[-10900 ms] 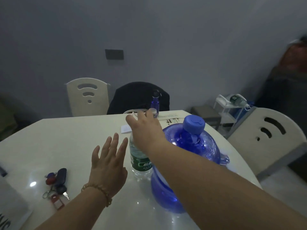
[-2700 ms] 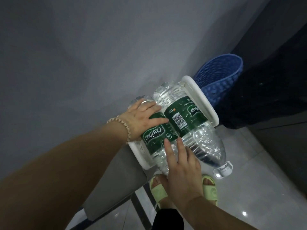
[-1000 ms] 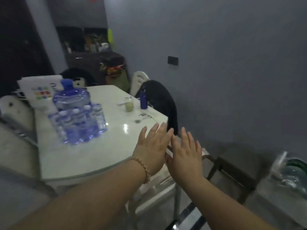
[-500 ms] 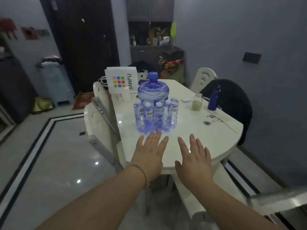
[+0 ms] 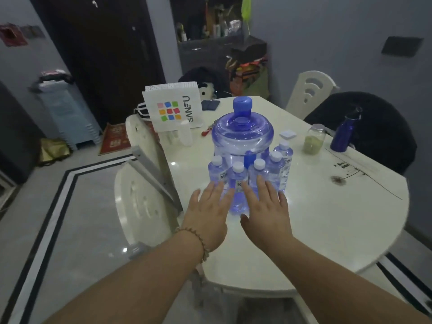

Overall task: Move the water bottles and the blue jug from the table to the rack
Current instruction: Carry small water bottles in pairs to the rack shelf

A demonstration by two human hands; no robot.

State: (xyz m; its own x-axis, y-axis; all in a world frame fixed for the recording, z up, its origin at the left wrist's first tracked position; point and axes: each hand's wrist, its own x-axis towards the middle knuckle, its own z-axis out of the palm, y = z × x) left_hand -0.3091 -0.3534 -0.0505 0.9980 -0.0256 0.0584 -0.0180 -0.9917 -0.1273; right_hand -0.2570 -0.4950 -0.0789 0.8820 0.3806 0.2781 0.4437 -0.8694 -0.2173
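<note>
A large blue jug (image 5: 242, 134) with a blue cap stands upright on the white table (image 5: 327, 206). Several small clear water bottles (image 5: 238, 181) with white caps cluster in front of it. My left hand (image 5: 208, 211) and my right hand (image 5: 266, 206) hover flat, fingers spread, just in front of the bottles, fingertips close to the nearest ones. Neither hand holds anything. The rack is out of view.
A white paper bag (image 5: 173, 106) stands behind the jug. A jar (image 5: 314, 139) and a dark blue flask (image 5: 344, 132) sit at the right. White chairs (image 5: 140, 183) line the table's left side; a dark jacket (image 5: 374, 127) drapes a chair at right.
The view has come closer to the table. Both open hands have moved forward from the table's near edge up to the cluster of small bottles.
</note>
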